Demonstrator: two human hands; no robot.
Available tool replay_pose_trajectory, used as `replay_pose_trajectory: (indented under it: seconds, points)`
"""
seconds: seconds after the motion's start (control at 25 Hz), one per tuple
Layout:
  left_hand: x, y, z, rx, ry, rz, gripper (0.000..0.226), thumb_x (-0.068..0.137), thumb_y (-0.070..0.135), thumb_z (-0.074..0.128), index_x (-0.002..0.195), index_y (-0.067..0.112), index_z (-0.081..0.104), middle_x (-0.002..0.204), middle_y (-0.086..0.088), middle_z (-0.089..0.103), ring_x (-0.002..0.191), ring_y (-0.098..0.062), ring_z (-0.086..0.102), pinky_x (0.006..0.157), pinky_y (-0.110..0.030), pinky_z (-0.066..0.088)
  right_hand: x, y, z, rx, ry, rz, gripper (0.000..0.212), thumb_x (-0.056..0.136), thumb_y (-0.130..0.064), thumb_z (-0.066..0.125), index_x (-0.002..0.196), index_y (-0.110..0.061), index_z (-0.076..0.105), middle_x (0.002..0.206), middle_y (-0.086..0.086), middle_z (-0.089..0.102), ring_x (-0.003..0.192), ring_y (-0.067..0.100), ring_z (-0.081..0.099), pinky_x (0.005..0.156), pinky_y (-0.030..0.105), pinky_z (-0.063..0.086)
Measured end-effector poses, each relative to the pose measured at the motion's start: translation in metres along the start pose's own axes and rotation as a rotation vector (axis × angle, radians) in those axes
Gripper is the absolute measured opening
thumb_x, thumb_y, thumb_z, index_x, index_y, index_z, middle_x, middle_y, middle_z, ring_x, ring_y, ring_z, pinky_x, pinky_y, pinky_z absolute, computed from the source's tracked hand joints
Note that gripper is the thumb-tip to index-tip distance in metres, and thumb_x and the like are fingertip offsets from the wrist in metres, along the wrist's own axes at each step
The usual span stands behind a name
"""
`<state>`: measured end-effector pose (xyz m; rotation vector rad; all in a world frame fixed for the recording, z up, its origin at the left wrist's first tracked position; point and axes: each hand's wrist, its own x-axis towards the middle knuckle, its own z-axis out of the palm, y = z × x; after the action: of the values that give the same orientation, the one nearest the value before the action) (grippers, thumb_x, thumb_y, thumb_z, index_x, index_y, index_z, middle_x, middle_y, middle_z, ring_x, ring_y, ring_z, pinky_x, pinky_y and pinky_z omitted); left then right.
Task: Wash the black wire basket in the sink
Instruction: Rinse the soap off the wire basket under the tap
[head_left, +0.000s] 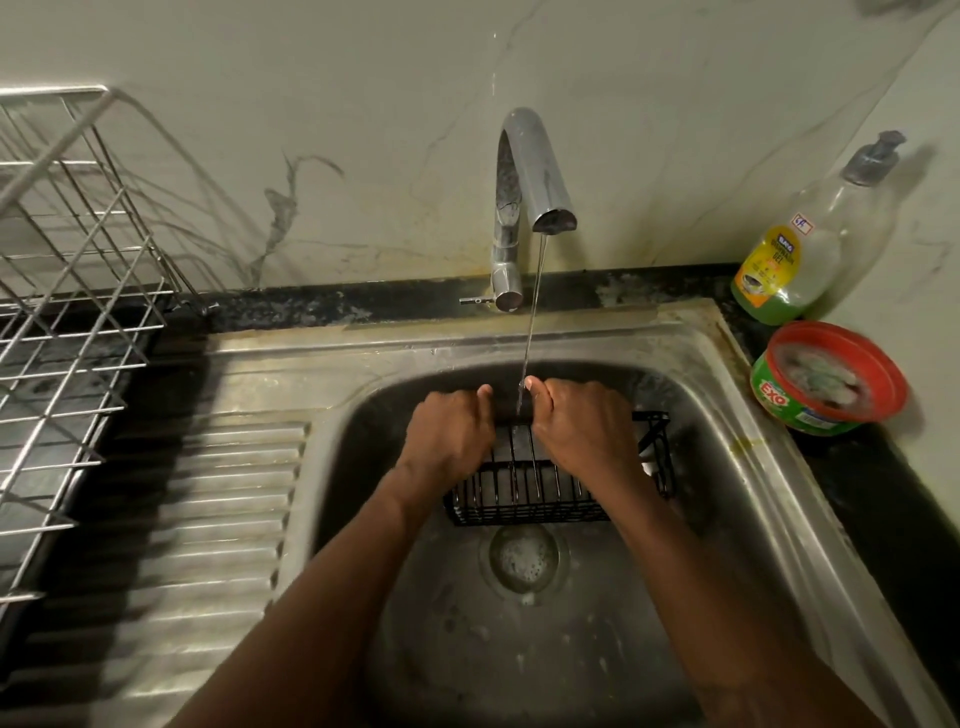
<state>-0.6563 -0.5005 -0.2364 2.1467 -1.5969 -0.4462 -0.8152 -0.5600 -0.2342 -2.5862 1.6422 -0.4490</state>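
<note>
Forearms (322, 597) reach into the sink (727, 467), where the left hand (449, 431) and right hand (582, 426) each curl their fingers around the far rim of the black wire basket (524, 506). It sits at 12 o'clock from the drain (522, 558), under the tap's (530, 171) thin stream (532, 322). A soap bottle (795, 260) and red tub (831, 379) stand on the bench at 2 o'clock.
</note>
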Motion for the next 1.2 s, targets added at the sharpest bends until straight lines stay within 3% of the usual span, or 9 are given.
replay_pose_trajectory:
  seconds: [0.2, 0.36, 0.52, 0.64, 0.72, 0.88, 1.0, 1.12, 1.2]
  points:
    - [-0.029, 0.055, 0.031, 0.311, 0.118, 0.118, 0.048, 0.106, 0.035, 0.024, 0.082, 0.024, 0.064, 0.081, 0.001, 0.07, 0.077, -0.021, 0.065, 0.082, -0.04, 0.045, 0.002, 0.005, 0.005, 0.062, 0.023, 0.038, 0.054, 0.108, -0.045, 0.032, 0.078, -0.016, 0.067, 0.063, 0.007, 0.067, 0.054, 0.025, 0.062, 0.05, 0.03, 0.035]
    - [-0.02, 0.034, 0.016, 0.256, -0.017, 0.2, 0.049, 0.107, 0.042, 0.02, 0.078, 0.026, 0.056, 0.075, 0.006, 0.063, 0.07, -0.014, 0.061, 0.075, -0.035, 0.044, 0.0, 0.008, 0.003, 0.104, 0.045, 0.051, 0.053, 0.107, -0.044, 0.032, 0.077, -0.014, 0.064, 0.059, 0.008, 0.064, 0.049, 0.025, 0.059, 0.047, 0.033, 0.044]
    - [0.003, 0.006, 0.001, -0.156, -0.053, -0.199, 0.066, 0.106, 0.053, 0.023, 0.069, 0.016, 0.063, 0.063, -0.001, 0.065, 0.056, -0.017, 0.064, 0.063, -0.037, 0.058, 0.008, 0.002, 0.001, 0.045, -0.006, 0.131, 0.052, 0.109, -0.044, 0.031, 0.074, -0.019, 0.06, 0.062, 0.007, 0.065, 0.054, 0.024, 0.063, 0.051, 0.03, 0.041]
    - [-0.017, 0.036, 0.022, 0.188, 0.114, -0.005, 0.057, 0.107, 0.043, 0.019, 0.088, 0.021, 0.068, 0.09, -0.001, 0.071, 0.086, -0.02, 0.065, 0.087, -0.044, 0.053, 0.01, 0.0, -0.004, 0.052, -0.023, 0.159, 0.045, 0.108, -0.041, 0.039, 0.087, -0.014, 0.069, 0.077, 0.013, 0.073, 0.072, 0.033, 0.07, 0.059, 0.032, 0.041]
    - [-0.025, 0.053, 0.028, 0.261, 0.107, 0.117, 0.052, 0.106, 0.038, 0.018, 0.095, 0.022, 0.066, 0.097, -0.001, 0.069, 0.096, -0.022, 0.063, 0.096, -0.043, 0.044, 0.01, 0.0, -0.005, 0.05, -0.01, 0.141, 0.036, 0.106, -0.038, 0.046, 0.094, -0.014, 0.071, 0.08, 0.012, 0.074, 0.071, 0.031, 0.069, 0.058, 0.031, 0.04]
    - [0.007, 0.048, 0.016, 0.251, 0.02, -0.016, 0.06, 0.105, 0.044, 0.023, 0.063, 0.017, 0.057, 0.062, 0.001, 0.06, 0.064, -0.022, 0.063, 0.069, -0.034, 0.046, 0.007, 0.004, -0.001, 0.143, 0.078, 0.114, 0.039, 0.107, -0.036, 0.044, 0.086, -0.016, 0.07, 0.065, 0.004, 0.069, 0.049, 0.016, 0.054, 0.046, 0.025, 0.024]
    - [0.018, 0.056, 0.015, 0.211, 0.067, -0.149, 0.057, 0.105, 0.044, 0.029, 0.065, 0.016, 0.059, 0.065, -0.002, 0.061, 0.065, -0.025, 0.063, 0.061, -0.032, 0.044, 0.007, 0.004, -0.002, 0.122, 0.051, 0.077, 0.051, 0.109, -0.043, 0.036, 0.082, -0.016, 0.07, 0.064, 0.002, 0.068, 0.05, 0.017, 0.055, 0.048, 0.026, 0.027]
    - [-0.008, 0.049, 0.021, 0.24, 0.126, 0.007, 0.054, 0.108, 0.04, 0.021, 0.072, 0.023, 0.058, 0.073, 0.0, 0.065, 0.073, -0.022, 0.062, 0.076, -0.038, 0.046, 0.013, -0.002, -0.005, 0.024, -0.04, 0.098, 0.051, 0.107, -0.047, 0.034, 0.087, -0.017, 0.069, 0.076, 0.008, 0.072, 0.067, 0.027, 0.067, 0.056, 0.03, 0.037]
    - [-0.03, 0.036, 0.028, 0.274, 0.124, 0.169, 0.045, 0.107, 0.035, 0.021, 0.1, 0.023, 0.064, 0.1, -0.001, 0.066, 0.099, -0.023, 0.061, 0.095, -0.038, 0.041, 0.014, -0.007, -0.005, 0.015, -0.055, 0.09, 0.048, 0.107, -0.048, 0.035, 0.085, -0.019, 0.066, 0.074, 0.007, 0.071, 0.068, 0.027, 0.069, 0.057, 0.032, 0.044]
